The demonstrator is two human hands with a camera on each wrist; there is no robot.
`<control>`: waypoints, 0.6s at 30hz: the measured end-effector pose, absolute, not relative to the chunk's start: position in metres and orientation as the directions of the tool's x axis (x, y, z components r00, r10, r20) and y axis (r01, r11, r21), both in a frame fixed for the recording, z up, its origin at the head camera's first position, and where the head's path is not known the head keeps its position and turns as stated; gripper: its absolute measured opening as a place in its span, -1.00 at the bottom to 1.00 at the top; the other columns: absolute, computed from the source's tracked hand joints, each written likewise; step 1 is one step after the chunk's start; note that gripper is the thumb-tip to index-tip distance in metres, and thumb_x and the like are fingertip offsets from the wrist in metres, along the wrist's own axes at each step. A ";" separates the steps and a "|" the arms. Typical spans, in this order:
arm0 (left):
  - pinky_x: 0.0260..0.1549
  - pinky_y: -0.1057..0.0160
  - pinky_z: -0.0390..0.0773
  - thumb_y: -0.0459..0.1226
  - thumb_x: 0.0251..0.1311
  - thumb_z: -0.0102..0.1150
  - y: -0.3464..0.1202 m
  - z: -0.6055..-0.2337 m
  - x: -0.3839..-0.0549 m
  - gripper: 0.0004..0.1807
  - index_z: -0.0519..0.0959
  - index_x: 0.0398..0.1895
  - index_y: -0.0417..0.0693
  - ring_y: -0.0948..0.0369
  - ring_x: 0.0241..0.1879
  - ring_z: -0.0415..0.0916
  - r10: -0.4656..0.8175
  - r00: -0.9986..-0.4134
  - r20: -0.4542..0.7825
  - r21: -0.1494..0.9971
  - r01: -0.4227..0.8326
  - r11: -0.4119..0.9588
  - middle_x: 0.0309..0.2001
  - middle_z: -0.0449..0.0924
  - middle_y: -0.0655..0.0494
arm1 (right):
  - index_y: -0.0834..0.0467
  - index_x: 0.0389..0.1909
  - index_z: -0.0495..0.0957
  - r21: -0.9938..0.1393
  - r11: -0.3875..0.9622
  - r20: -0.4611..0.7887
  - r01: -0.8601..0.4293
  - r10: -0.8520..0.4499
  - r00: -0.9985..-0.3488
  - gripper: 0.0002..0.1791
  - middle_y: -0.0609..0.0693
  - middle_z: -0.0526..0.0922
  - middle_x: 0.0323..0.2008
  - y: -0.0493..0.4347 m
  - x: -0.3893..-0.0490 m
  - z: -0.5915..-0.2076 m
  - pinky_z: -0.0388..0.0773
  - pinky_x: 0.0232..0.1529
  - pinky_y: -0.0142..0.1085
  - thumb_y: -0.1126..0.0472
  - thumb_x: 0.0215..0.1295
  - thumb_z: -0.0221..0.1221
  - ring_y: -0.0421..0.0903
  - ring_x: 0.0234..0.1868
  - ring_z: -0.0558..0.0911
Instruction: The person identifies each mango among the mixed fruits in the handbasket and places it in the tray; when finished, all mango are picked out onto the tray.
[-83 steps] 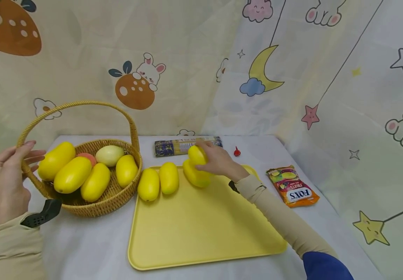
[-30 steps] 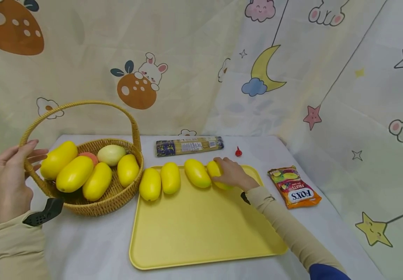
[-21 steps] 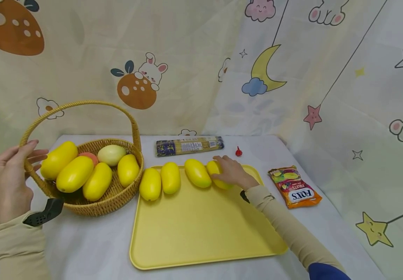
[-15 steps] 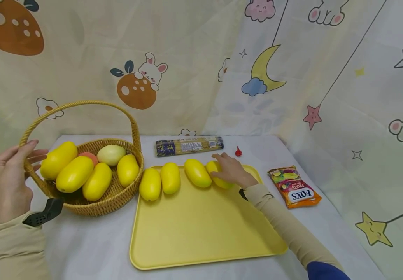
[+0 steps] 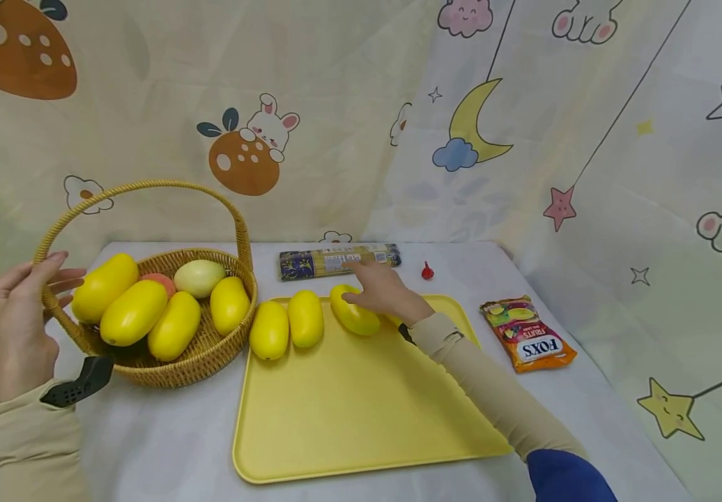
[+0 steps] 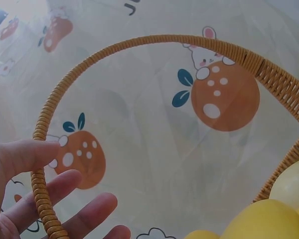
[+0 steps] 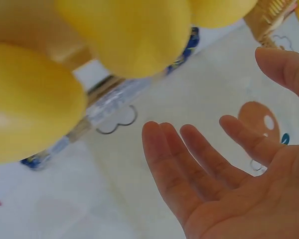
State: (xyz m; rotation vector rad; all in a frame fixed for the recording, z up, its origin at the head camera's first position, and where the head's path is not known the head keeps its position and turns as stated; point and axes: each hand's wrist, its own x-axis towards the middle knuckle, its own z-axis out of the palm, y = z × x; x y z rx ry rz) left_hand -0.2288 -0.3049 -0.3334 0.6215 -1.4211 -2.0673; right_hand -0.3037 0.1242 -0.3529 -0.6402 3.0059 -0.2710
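Observation:
My left hand (image 5: 19, 314) holds the side of the wicker basket's handle (image 5: 148, 185), the thumb on one side and the fingers loosely on the other. The basket (image 5: 173, 376) bears several yellow mangoes (image 5: 134, 312), a pale green oval fruit (image 5: 200, 279) and something red partly hidden. My right hand (image 5: 386, 289) hovers with fingers spread and nothing in them, over the third mango (image 5: 351, 317) in a row on the yellow tray (image 5: 361, 411). Left of it lie two more mangoes (image 5: 306, 319). Most of a fourth mango is hidden behind my right wrist.
A long packet of noodles or similar sticks (image 5: 329, 263) lies behind the tray. A small red object (image 5: 427, 271) is right of it. An orange FOX'S candy bag (image 5: 527, 335) lies beside the tray. Printed cloth (image 5: 348, 139) hangs behind the table.
My right hand set a mango down at the right end of the row, let go of it and has moved left over the third one. The left hand stays on the handle.

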 end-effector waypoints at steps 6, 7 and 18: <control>-0.32 0.37 0.35 -0.10 -0.12 0.52 -0.305 -0.333 -0.228 -0.54 0.70 -0.12 -0.11 0.25 -0.44 0.60 -0.661 -0.748 -0.060 0.933 0.193 -0.302 -0.44 0.71 0.17 | 0.06 0.44 0.18 -0.192 0.872 -0.008 -0.450 -0.460 -0.888 -0.27 0.18 0.25 0.39 0.093 -0.301 -0.343 0.39 0.21 0.02 -0.09 0.32 0.16 0.13 0.30 0.40; -0.33 0.37 0.36 -0.11 -0.12 0.52 -0.305 -0.333 -0.229 -0.55 0.70 -0.13 -0.12 0.25 -0.45 0.60 -0.660 -0.749 -0.057 0.931 0.199 -0.307 -0.45 0.71 0.17 | 0.05 0.44 0.17 -0.193 0.869 -0.009 -0.457 -0.467 -0.884 -0.26 0.18 0.23 0.40 0.089 -0.301 -0.341 0.35 0.24 0.04 -0.09 0.32 0.15 0.14 0.33 0.36; -0.33 0.38 0.37 -0.11 -0.11 0.52 -0.305 -0.333 -0.227 -0.55 0.70 -0.13 -0.12 0.24 -0.45 0.61 -0.657 -0.752 -0.057 0.932 0.197 -0.305 -0.46 0.71 0.17 | 0.05 0.41 0.23 -0.168 0.816 0.011 -0.554 -0.560 -0.828 -0.30 0.10 0.36 0.32 0.044 -0.301 -0.330 0.40 0.20 -0.09 -0.09 0.31 0.15 0.03 0.24 0.45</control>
